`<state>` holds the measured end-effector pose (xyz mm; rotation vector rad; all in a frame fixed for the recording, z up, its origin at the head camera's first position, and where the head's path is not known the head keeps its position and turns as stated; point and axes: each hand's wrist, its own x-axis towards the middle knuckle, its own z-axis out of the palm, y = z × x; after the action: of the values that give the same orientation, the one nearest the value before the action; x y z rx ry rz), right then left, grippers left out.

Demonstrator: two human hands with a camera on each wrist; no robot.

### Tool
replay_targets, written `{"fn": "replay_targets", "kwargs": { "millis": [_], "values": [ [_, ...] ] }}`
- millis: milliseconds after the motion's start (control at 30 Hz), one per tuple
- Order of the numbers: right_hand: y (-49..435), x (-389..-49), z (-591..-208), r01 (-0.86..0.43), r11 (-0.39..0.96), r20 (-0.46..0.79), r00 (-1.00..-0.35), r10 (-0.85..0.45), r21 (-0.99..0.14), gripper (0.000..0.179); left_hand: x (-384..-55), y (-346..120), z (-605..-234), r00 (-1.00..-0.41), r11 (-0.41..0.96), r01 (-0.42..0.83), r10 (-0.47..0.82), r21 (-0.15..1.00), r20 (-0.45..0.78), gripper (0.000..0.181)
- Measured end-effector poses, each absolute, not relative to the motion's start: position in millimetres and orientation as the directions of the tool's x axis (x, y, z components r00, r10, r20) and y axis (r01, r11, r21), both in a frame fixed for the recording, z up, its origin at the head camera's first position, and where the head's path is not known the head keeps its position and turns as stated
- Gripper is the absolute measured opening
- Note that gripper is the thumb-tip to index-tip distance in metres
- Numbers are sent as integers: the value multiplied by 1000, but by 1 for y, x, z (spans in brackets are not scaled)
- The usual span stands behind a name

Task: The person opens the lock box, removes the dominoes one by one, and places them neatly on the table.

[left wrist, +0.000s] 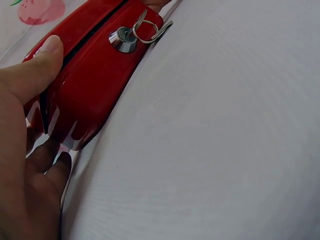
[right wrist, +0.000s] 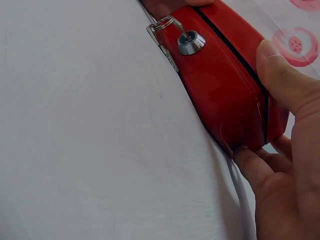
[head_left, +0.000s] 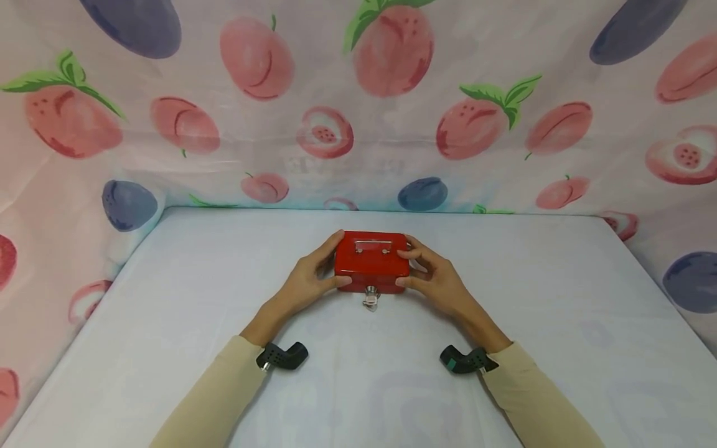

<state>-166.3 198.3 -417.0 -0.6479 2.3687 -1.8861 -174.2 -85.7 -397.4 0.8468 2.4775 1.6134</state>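
A red metal cash box [head_left: 372,261] with a silver handle [head_left: 373,244] on its lid sits toward the back of the white table. Its lid is down, with a dark seam running along the front. In the front lock [right wrist: 191,43] is a key, and a ring with a second key [left wrist: 145,31] hangs from it. My left hand [head_left: 305,280] grips the box's left end, thumb on the front edge and fingers round the side. The right hand [head_left: 439,280] holds the opposite end likewise, its thumb at the front corner.
White cloth covers the table [head_left: 358,373]. Behind it and at both sides hangs a curtain [head_left: 392,137] printed with peaches and plums. Each wrist wears a dark camera mount [head_left: 282,356] below the hand.
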Motion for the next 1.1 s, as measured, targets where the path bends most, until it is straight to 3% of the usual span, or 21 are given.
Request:
{"fn": "replay_targets", "kwargs": {
  "millis": [100,400,1100],
  "values": [
    [198,-166,-417,-285,173,213,-914,-344,-943,47,-172,-86,-393,-845,294,402,483,867,228,78],
    [198,-166,-414,-270,176,203,-923,-327,-947,47,-190,-89,-424,-841,276,417,478,866,253,81],
    [202,-169,-415,-278,205,198,-919,-341,-939,46,-188,-90,-418,-867,374,403,450,836,216,78]
  ]
}}
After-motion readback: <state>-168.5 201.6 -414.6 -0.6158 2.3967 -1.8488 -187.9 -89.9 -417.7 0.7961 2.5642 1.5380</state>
